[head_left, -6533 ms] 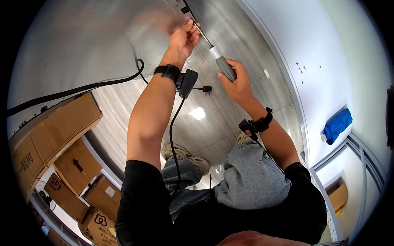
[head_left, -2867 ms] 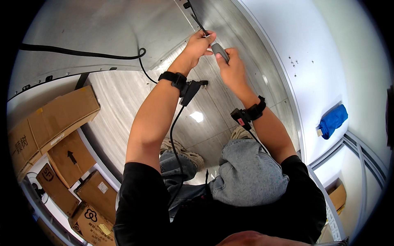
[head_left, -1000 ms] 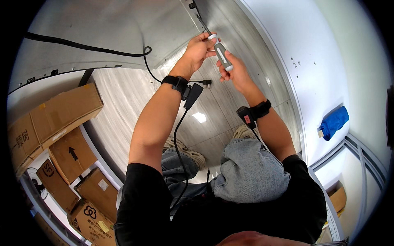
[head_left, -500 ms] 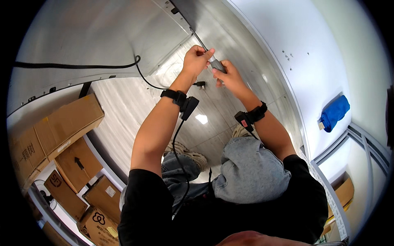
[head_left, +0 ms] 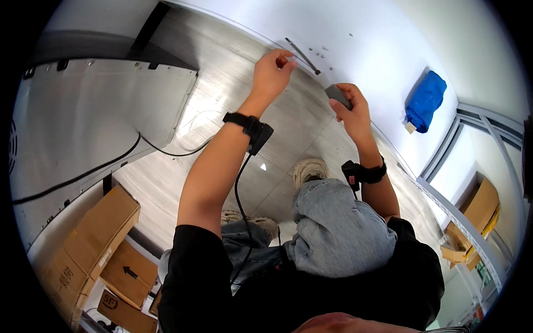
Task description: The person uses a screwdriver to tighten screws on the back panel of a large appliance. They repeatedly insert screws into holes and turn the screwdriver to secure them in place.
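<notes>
Grey, rounded handle on a straight dark metal shaft: the screwdriver (head_left: pixel 316 70) is in the right hand (head_left: pixel 355 114), shaft slanting up-left in view across the pale surface (head_left: pixel 377 72). Right grip is wrapped round the handle, thumb along one side. Can't tell if the tip touches the surface. Left hand (head_left: pixel 272 72) is just left of the screwdriver's shaft in view, fingers curled, thumb near forefinger; can't tell if that grip is pinching anything. Handling, my read: press straight along the shaft, turn with a loose wrist, steady near the tip with the left fingers so it doesn't wander. Small metal bits (head_left: pixel 323 55), probably screws, lie just right of the shaft; easy to scatter, so lift the tip over them. Materials: surface smooth, plain white. Blue cloth (head_left: pixel 427 102), soft and bundled, right of the screwdriver. Metal case (head_left: pixel 94 100), flat sheet with a dull sheen and dark clips on its edge, far left of it; black cord (head_left: pixel 66 186), round and bendy, crosses the case. Cardboard boxes (head_left: pixel 91 227), square-edged, stacked lower left of the screwdriver. Grey floor (head_left: pixel 302 122), glossy and streaked, below-left of it.
</notes>
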